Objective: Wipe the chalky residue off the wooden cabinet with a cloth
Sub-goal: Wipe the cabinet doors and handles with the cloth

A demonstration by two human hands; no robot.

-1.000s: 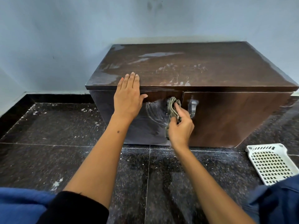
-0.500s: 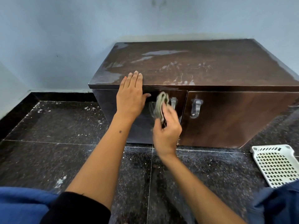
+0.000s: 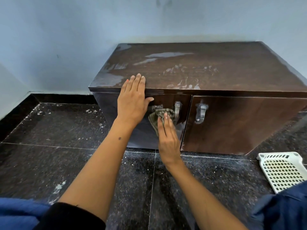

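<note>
Cabinet (image 3: 207,77) is sitting low on the floor against a pale blue wall (image 3: 66,39), dark brown wood-grain, boxy, two front doors. Chalky residue (image 3: 181,72) is showing as whitish smears and streaks across the top, heaviest near the left corner and along the front edge. Right hand (image 3: 167,138) is pressing a cloth (image 3: 159,117) flat against the left door (image 3: 144,123), fingers extended and close together, palm down on the fabric, not pinching it. Cloth is bunching up, olive-grey, ribbed texture, lying just left of the left door's metal handle (image 3: 177,110). Left hand (image 3: 132,102) is resting open on the cabinet's front top edge, fingers straight and together lying on the top surface, thumb sticking out sideways over the door face; holding nothing. Second metal handle (image 3: 201,112) is sitting on the right door (image 3: 245,123), shiny, with pale smudges round it. Floor (image 3: 58,130) is showing as glossy black speckled stone tiles with thin grout lines, scattered with white flecks and dust. White plastic basket (image 3: 282,171) with a grid of holes is lying on the tiles at the right, apart from the cabinet. Blue fabric and a black sleeve (image 3: 69,216) are showing at the bottom edge.
</note>
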